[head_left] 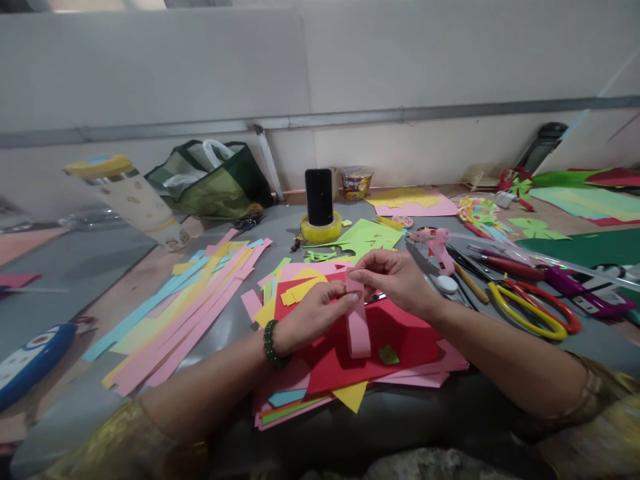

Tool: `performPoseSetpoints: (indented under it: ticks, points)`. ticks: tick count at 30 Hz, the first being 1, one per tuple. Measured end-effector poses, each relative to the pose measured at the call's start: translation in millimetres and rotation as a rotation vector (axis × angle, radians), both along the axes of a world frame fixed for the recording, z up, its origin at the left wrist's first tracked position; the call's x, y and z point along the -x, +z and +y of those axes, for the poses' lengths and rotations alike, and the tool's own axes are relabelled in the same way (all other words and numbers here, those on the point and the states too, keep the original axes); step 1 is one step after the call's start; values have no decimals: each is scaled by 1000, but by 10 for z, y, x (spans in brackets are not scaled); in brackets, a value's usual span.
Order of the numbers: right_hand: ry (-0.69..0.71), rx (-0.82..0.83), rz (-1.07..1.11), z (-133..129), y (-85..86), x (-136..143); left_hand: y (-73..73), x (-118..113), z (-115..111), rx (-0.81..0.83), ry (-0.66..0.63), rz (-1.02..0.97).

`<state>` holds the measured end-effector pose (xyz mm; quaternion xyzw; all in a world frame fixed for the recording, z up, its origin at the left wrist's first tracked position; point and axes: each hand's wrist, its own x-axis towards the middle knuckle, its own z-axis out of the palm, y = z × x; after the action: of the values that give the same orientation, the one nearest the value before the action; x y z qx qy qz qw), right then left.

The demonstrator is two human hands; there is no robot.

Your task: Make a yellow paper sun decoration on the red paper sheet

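A pink paper strip (358, 333), bent into a loop at its lower end, hangs between my two hands. My left hand (320, 310), with a green bead bracelet on its wrist, pinches the strip from the left. At the strip's upper end, my right hand (387, 277) has thumb and fingers closed on the paper. Directly below lies red paper (405, 333) on a pile of coloured sheets. A small green paper cutout (389, 355) rests on the red paper, and yellow paper pieces (300, 290) sit left of the strip.
Coloured paper strips (195, 313) lie at left, near a tumbler (130, 200). A phone (319, 197) stands in a yellow tape roll (320, 230). On the right are a pink glue gun (435, 247), yellow-handled scissors (525, 313) and a purple tool (585, 293).
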<state>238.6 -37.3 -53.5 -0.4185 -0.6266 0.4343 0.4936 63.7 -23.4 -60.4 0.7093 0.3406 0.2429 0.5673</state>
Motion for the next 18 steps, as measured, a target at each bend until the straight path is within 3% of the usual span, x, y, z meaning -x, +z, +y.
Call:
performPoseSetpoints:
  ticks: [3, 5, 8, 11, 18]
  points:
    - [-59, -63, -57, 3, 0, 14, 14, 0, 23, -18, 23, -65]
    - [-94, -56, -81, 8, -6, 31, 15, 3, 39, 3, 105, -139]
    - [23, 69, -116, 14, -32, 66, 19, 3, 60, 14, 293, -226]
    - [136, 169, -145, 16, -62, 88, 40, -5, 81, 82, 401, -326]
    - [75, 372, 82, 93, -72, 36, 130, 4, 142, 279, 591, -597]
